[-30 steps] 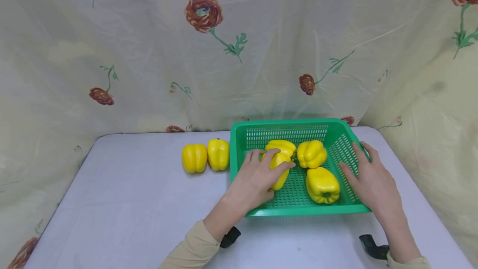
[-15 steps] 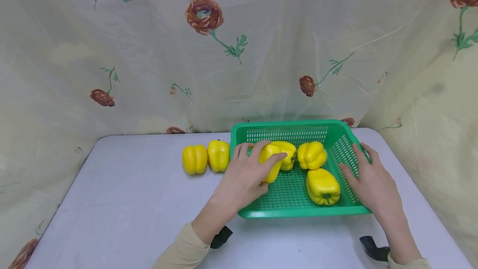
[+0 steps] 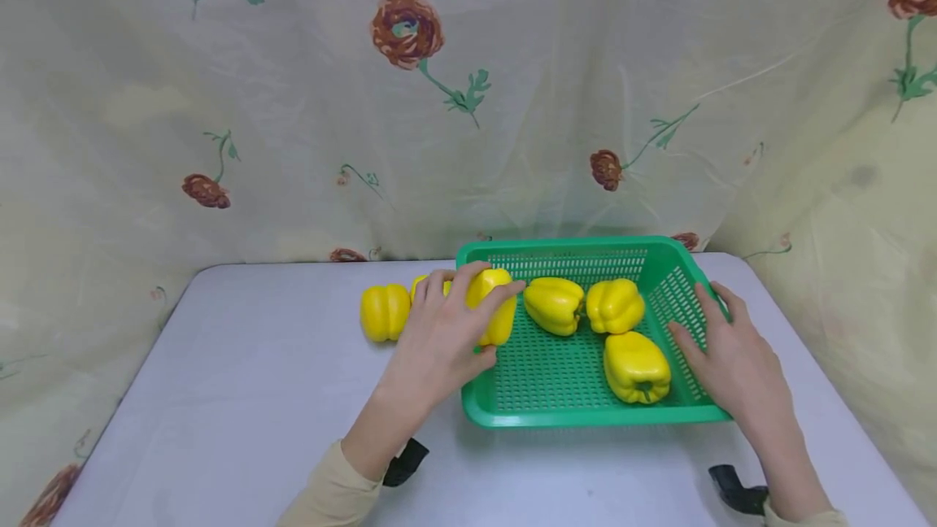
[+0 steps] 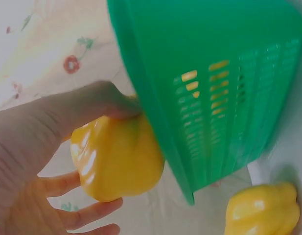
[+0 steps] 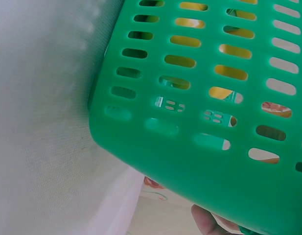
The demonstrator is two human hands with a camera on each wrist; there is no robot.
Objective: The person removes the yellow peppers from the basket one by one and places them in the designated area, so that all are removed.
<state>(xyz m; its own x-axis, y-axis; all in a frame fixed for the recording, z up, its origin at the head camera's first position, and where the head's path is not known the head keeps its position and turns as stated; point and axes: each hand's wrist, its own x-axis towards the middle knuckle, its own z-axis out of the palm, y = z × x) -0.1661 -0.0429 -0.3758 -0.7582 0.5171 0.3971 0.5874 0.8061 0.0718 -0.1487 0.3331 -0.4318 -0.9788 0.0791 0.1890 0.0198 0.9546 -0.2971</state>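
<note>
My left hand [image 3: 439, 340] grips a yellow bell pepper [image 3: 498, 311], held above the left rim of a green plastic basket [image 3: 586, 415]. In the left wrist view the thumb lies along the top of this bell pepper [image 4: 121, 161], with fingers beneath it, beside the basket's outer wall [image 4: 214, 122]. My right hand [image 3: 739, 356] holds the basket's right rim, thumb on the inner side. In the right wrist view a fingertip [image 5: 204, 220] shows at the rim. Inside the basket lie three more yellow bell peppers, one of them [image 3: 637, 368] near the front right.
On the white table [image 3: 256, 397], left of the basket, sits a yellow bell pepper [image 3: 384, 313]. Another bell pepper [image 3: 419, 287] beside it is mostly hidden behind my left hand. A flower-printed cloth [image 3: 293, 104] hangs behind the table and along its right side.
My left hand has lifted the yellow bell pepper from inside the basket and carried it left to the rim. The right hand has stayed at the right rim.
</note>
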